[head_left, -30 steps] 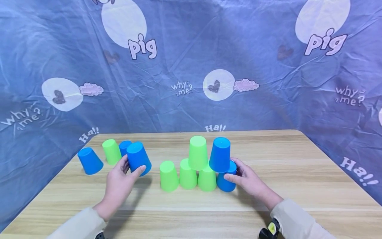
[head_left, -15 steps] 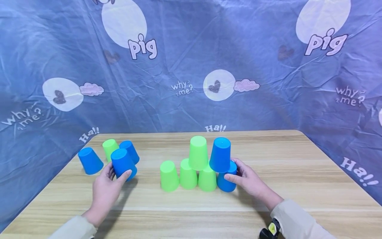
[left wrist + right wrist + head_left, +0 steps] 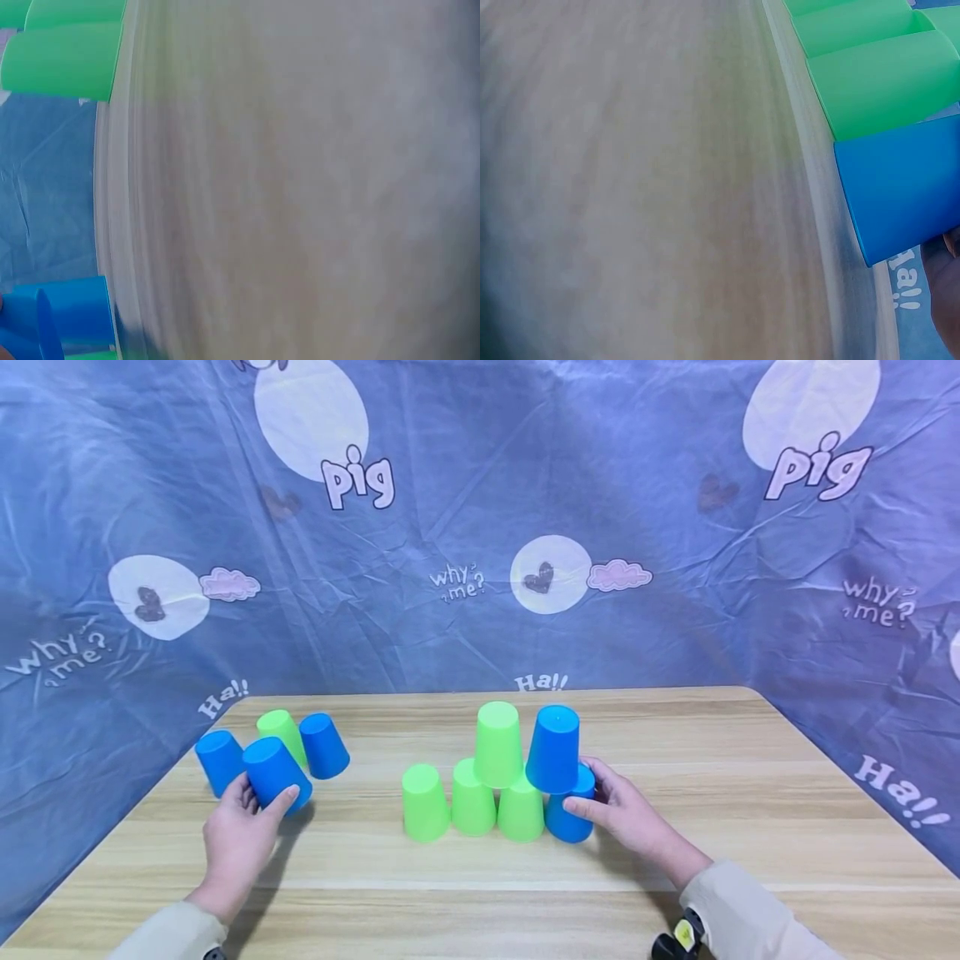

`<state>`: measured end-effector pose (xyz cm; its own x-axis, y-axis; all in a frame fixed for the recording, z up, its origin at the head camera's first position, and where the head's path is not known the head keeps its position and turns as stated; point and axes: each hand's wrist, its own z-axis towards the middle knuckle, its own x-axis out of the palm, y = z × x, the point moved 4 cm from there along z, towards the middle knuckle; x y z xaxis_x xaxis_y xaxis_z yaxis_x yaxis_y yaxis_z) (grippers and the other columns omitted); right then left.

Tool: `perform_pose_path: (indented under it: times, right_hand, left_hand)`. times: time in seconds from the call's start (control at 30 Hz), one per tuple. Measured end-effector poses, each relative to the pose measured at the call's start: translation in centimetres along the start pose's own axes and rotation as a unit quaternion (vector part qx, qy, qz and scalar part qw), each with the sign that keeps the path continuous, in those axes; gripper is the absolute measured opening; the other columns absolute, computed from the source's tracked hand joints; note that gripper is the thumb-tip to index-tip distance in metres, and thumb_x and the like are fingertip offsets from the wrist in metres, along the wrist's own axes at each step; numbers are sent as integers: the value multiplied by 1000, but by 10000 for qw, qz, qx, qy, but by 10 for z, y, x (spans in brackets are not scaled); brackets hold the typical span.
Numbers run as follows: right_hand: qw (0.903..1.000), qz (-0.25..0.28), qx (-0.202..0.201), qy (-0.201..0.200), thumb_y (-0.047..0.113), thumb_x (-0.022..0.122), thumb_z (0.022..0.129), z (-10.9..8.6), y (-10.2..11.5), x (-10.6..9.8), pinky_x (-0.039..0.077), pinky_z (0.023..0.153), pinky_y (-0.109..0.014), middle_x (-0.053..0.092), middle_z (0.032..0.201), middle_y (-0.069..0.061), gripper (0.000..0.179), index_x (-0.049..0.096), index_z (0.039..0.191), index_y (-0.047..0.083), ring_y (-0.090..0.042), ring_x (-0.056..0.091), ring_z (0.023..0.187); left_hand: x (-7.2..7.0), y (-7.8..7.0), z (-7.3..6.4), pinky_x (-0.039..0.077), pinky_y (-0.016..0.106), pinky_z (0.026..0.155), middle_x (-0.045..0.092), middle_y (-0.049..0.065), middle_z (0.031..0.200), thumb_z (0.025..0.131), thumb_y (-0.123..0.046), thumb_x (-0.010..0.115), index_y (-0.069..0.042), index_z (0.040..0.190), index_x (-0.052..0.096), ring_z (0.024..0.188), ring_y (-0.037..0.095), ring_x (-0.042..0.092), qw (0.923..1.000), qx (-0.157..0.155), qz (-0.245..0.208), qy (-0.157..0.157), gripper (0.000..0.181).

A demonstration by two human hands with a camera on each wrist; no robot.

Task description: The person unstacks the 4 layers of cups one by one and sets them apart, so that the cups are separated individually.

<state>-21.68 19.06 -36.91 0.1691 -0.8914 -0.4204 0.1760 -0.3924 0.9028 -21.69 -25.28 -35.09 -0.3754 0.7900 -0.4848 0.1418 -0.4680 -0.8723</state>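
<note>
My left hand (image 3: 238, 835) grips a blue cup (image 3: 277, 772), tilted and upside down, with the thumb on its near side; its rim edge (image 3: 49, 326) shows in the left wrist view. At the right end of a row of upturned cups, my right hand (image 3: 630, 814) holds the bottom blue cup (image 3: 566, 825), thumb in front and fingers behind. Three green cups, the leftmost (image 3: 425, 803) among them, make up the rest of that row. On top stand a green cup (image 3: 497, 743) and a blue cup (image 3: 553, 747), side by side.
Around the left hand stand three more upturned cups: a blue cup (image 3: 217, 760) partly behind the held one, a green cup (image 3: 281, 727), and another blue cup (image 3: 325, 746). The wooden table (image 3: 480, 914) ends at a blue printed cloth (image 3: 420, 635) behind.
My left hand has carried its blue cup leftward, away from the row and in front of the loose cups, uncovering the blue cup behind. The right hand and the stacked cups stay put.
</note>
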Motion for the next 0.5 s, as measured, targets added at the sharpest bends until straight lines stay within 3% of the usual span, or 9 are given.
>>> perform_pose_path:
  times: [0.5]
  right_hand:
    - [10000, 80, 46, -6, 29, 61, 89, -1, 0, 0, 34, 103, -58, 45, 136, -19, 61, 33, 139, 8, -40, 38, 128]
  left_hand:
    - [-6, 14, 24, 29, 55, 106, 20, 30, 146, 86, -37, 63, 4, 146, 14, 132, 45, 26, 9990, -400, -5, -182, 87]
